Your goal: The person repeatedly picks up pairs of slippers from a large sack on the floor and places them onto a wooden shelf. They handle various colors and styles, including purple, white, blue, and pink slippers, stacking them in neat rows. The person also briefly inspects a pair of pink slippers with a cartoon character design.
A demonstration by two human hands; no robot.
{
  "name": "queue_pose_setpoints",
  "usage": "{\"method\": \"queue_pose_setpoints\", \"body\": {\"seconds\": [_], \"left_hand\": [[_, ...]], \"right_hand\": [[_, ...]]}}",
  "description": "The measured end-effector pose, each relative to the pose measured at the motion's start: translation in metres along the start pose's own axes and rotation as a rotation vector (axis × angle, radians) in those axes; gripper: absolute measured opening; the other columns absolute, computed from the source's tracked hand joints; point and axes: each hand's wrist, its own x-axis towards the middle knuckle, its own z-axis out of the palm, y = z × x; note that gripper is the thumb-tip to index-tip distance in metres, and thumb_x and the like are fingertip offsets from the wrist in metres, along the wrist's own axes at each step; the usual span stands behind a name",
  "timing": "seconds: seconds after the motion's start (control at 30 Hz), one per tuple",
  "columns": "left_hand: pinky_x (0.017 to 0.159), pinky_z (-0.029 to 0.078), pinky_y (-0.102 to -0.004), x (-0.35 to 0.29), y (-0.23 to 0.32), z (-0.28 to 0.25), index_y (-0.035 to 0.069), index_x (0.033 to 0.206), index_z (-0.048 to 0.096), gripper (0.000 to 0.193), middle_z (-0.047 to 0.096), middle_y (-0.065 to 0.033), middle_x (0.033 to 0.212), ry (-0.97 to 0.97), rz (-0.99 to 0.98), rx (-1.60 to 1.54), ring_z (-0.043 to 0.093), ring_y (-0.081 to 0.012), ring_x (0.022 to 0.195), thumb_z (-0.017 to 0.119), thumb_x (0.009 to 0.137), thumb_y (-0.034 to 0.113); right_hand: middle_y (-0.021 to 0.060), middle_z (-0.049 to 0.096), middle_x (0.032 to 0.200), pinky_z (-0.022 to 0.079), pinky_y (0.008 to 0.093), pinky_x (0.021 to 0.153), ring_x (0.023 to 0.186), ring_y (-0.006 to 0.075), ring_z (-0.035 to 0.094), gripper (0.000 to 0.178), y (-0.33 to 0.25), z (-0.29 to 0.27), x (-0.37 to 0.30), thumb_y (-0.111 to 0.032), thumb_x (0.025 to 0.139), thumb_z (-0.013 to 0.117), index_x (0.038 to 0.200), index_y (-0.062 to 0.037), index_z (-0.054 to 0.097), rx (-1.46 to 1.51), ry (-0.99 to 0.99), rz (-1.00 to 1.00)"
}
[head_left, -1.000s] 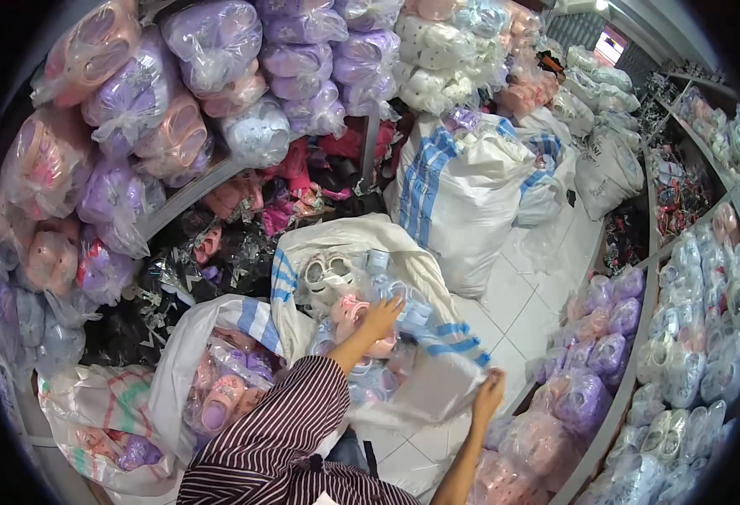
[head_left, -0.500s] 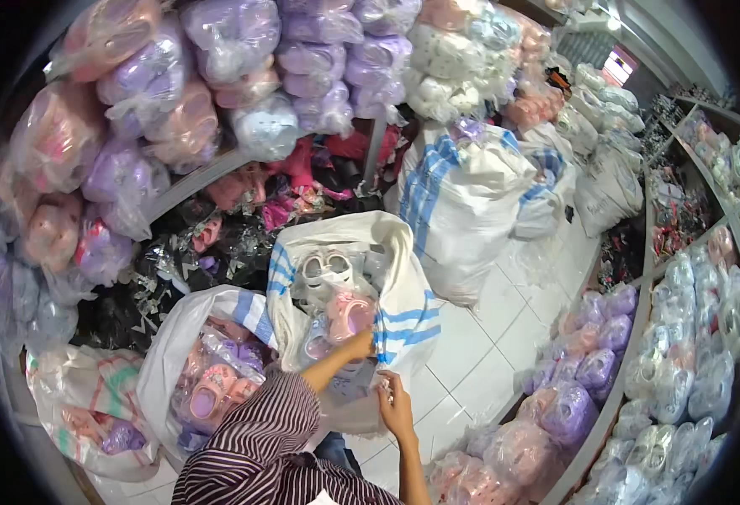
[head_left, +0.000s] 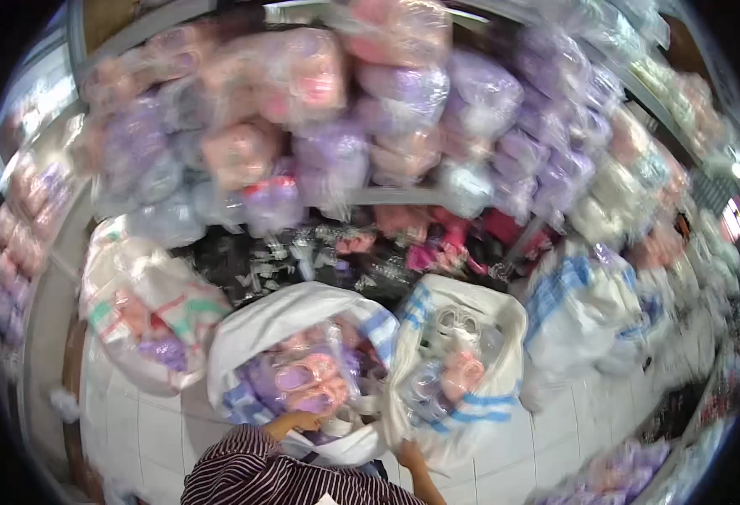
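My left hand [head_left: 300, 421] reaches over the near side of the middle white sack [head_left: 256, 313], close to bagged pink clogs [head_left: 307, 376] and a pale, whitish shoe [head_left: 342, 421]. Motion blur smears its fingers, so a grip cannot be made out. My right hand [head_left: 410, 456] is at the near left edge of the white sack with blue stripes [head_left: 504, 337]; its fingertips are blurred against the cloth. Inside that striped sack lie grey-white sandals [head_left: 456, 321], a pink clog [head_left: 462, 374] and bluish bagged shoes [head_left: 426, 383].
A white sack with green and red stripes [head_left: 147, 282] stands at the left. Another blue-striped sack [head_left: 584, 303] stands at the right. Behind them, a shelf is stacked with bagged purple clogs [head_left: 332, 156]. White floor tiles [head_left: 155, 429] show around the sacks.
The view has swung left, so everything sits farther right. My left hand has gone from inside the blue-striped sack to the middle sack. My right hand remains near the striped sack's edge.
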Motion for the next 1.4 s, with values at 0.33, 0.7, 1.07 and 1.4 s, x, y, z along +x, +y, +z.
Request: {"method": "queue_pose_setpoints", "body": {"seconds": [0.33, 0.7, 1.07, 1.4], "left_hand": [[0.076, 0.047, -0.032, -0.124, -0.093, 0.111, 0.001, 0.11, 0.053, 0.034, 0.062, -0.0129, 0.097, 0.877, 0.17, -0.534, 0.059, -0.0224, 0.089, 0.057, 0.084, 0.024], [0.085, 0.044, -0.0403, -0.345, -0.248, 0.425, 0.0, 0.111, 0.055, 0.047, 0.061, -0.0173, 0.105, 0.823, -0.934, -0.99, 0.057, -0.0336, 0.098, 0.054, 0.077, 0.033], [0.077, 0.046, -0.0371, -0.382, -0.258, 0.498, 0.001, 0.109, 0.056, 0.038, 0.063, -0.0135, 0.1, 1.156, -0.829, -1.517, 0.06, -0.027, 0.088, 0.053, 0.078, 0.022], [0.087, 0.043, -0.0347, -0.416, -0.37, 0.166, 0.001, 0.121, 0.043, 0.046, 0.055, -0.0162, 0.111, 1.141, -0.002, -0.888, 0.055, -0.0248, 0.101, 0.055, 0.081, 0.019]], "right_hand": [[0.0255, 0.045, 0.119, 0.041, 0.0467, 0.086, 0.104, 0.0395, 0.049, 0.065, 0.05, 0.023, 0.03, -0.039, 0.072, 0.057, 0.125, -0.0044, 0.039, -0.421, 0.053, 0.011], [0.0272, 0.025, 0.133, 0.033, 0.0438, 0.097, 0.126, 0.0412, 0.024, 0.067, -0.258, 0.115, -0.032, -0.02, 0.07, 0.067, 0.124, -0.001, 0.034, -0.325, 0.361, -0.268], [0.0137, 0.06, 0.093, 0.046, 0.039, 0.077, 0.085, 0.0291, 0.059, 0.031, -0.413, 0.205, -0.015, -0.017, 0.077, 0.054, 0.105, -0.0045, 0.054, -0.029, -0.217, -0.634], [0.0115, 0.063, 0.089, 0.048, 0.029, 0.074, 0.082, 0.0167, 0.062, 0.024, -0.59, 0.245, 0.033, -0.012, 0.081, 0.052, 0.103, -0.0024, 0.056, 0.233, -0.338, -0.666]]}}
